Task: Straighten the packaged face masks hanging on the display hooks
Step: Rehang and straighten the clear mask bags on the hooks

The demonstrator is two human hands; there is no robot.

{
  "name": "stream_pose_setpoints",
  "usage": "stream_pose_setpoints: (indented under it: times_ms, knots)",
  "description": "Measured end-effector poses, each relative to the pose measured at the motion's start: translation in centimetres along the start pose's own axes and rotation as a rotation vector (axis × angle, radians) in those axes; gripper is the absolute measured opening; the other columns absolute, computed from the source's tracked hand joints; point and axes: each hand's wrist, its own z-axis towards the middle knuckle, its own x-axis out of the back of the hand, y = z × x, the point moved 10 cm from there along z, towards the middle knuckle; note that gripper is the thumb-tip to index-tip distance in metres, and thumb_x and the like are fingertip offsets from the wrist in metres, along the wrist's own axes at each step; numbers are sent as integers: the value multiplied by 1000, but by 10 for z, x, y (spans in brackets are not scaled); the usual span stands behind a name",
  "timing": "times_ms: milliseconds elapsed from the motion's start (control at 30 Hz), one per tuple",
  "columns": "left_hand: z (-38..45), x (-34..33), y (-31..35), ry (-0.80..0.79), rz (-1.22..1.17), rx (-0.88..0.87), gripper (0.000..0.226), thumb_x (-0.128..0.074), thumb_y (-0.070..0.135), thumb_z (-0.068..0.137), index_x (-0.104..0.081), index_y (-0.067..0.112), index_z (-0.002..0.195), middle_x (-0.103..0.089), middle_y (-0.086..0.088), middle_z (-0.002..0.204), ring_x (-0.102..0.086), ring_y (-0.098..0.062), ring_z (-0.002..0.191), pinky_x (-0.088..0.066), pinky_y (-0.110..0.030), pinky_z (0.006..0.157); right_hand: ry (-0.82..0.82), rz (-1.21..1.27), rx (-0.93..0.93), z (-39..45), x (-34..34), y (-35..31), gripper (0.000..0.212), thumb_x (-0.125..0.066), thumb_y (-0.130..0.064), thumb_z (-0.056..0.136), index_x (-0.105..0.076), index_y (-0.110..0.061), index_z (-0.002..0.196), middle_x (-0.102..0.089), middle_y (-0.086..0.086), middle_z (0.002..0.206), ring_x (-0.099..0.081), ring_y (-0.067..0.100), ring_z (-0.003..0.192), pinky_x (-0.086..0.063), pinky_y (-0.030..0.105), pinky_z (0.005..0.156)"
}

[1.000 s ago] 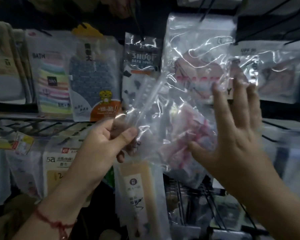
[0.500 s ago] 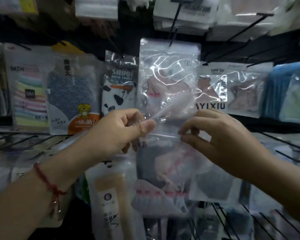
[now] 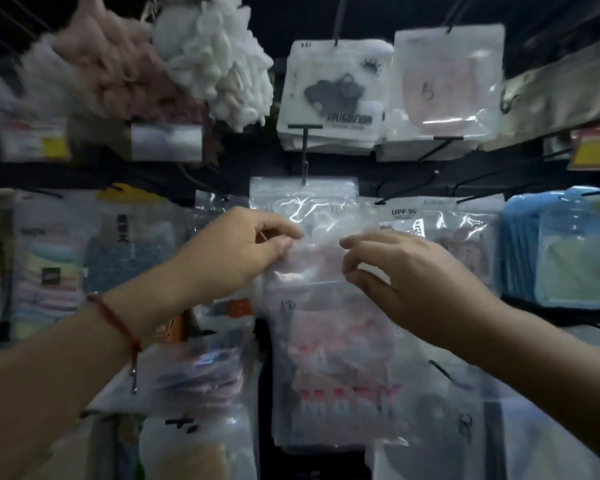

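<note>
While neighbouring packs crowd its edges, both hands' (image 3: 236, 254) (image 3: 406, 275) grip pinches the mask bag (image 3: 326, 358).

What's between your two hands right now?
In the head view, the top strip of the clear mask packet spans the gap between the left hand and right hand; both pinch it.

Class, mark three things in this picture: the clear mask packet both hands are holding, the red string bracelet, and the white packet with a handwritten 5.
clear mask packet (image 3: 329, 368), head view, on its lower front.
red string bracelet (image 3: 116, 320), head view, on the cord across the left wrist.
white packet (image 3: 447, 88), head view, on its front beside the 5.
</note>
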Motion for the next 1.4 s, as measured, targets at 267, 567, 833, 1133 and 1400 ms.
stream_pose_setpoints:
  times_ms: [267, 567, 833, 1133, 1400]
  knots:
    - [25, 35, 38, 233, 220, -434, 33, -61, 10, 97, -67, 20, 129, -57, 25, 79, -59, 9, 75, -40, -5, 72, -38, -136, 173, 21, -3, -1, 9, -60, -28, 92, -67, -29, 87, -50, 5, 146, -47, 26, 135, -39, 43, 109]
    - [48, 44, 29, 318, 286, -480, 34, -57, 10, 97, -68, 23, 127, -62, 9, 78, -60, -8, 73, -52, -26, 71, -62, -98, 148, 43, -8, 11, 20, -28, -27, 106, -46, -21, 101, -6, 7, 162, 1, 17, 150, 2, 26, 119]
    - [61, 44, 15, 337, 271, -418, 33, -56, 18, 97, -68, 27, 125, -65, 7, 82, -62, -11, 76, -56, -38, 73, -65, -122, 150, 63, -24, 21, 23, -31, -27, 106, -49, -18, 97, -10, 11, 162, -2, 23, 151, -11, 40, 123]
    - [71, 19, 4, 302, 706, -428, 37, -58, 20, 98, -62, 33, 133, -67, 5, 88, -57, -21, 80, -54, -43, 70, -148, -89, 78, 76, -45, 32, 29, -24, -33, 103, -50, -20, 105, -1, 6, 162, 8, 17, 149, -1, 32, 123]
    - [59, 23, 6, 357, 796, -467, 36, -50, 29, 99, -63, 24, 132, -60, -12, 130, -56, -31, 117, -49, -48, 93, -149, -79, 38, 80, -47, 34, 23, -29, -33, 104, -50, -23, 104, -1, 2, 163, 6, 16, 150, -1, 30, 122]
